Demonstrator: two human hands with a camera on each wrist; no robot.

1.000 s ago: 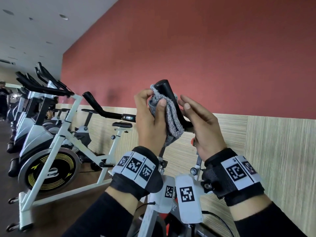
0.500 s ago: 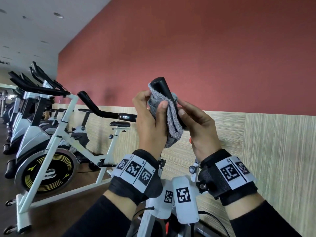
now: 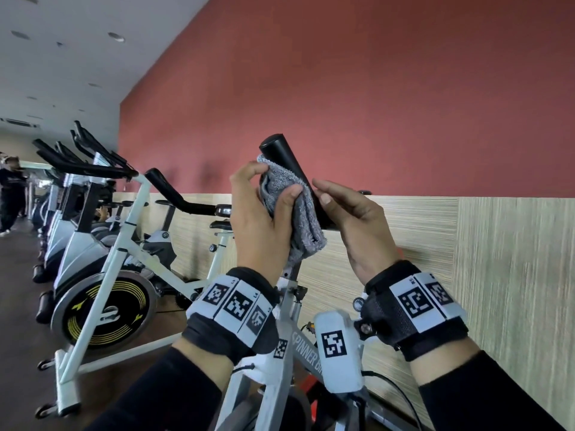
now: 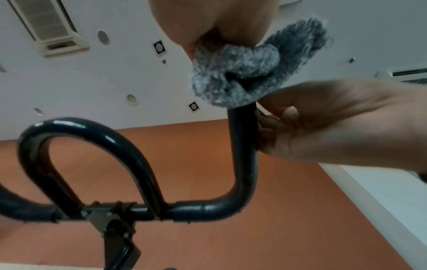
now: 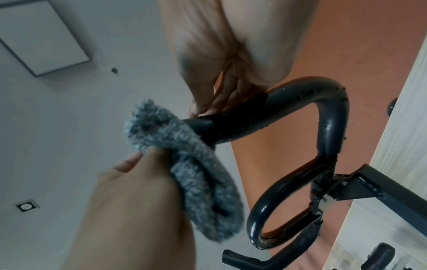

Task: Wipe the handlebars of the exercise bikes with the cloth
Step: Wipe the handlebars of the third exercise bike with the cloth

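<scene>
L hand [image 3: 259,222] is clamped on the grey cloth [image 3: 295,213], thumb & fingers pinching it round the upright black handlebar [image 3: 281,157] just below the bar's capped end, which sticks out bare above the cloth. R hand [image 3: 354,222] has fingers straight & together, tips resting on the bar's right side just beside the cloth edge. Red wall [image 3: 373,88] sits close behind; row of exercise bikes [image 3: 102,244] along the left w/ floor [image 3: 18,290] open beside them.
</scene>
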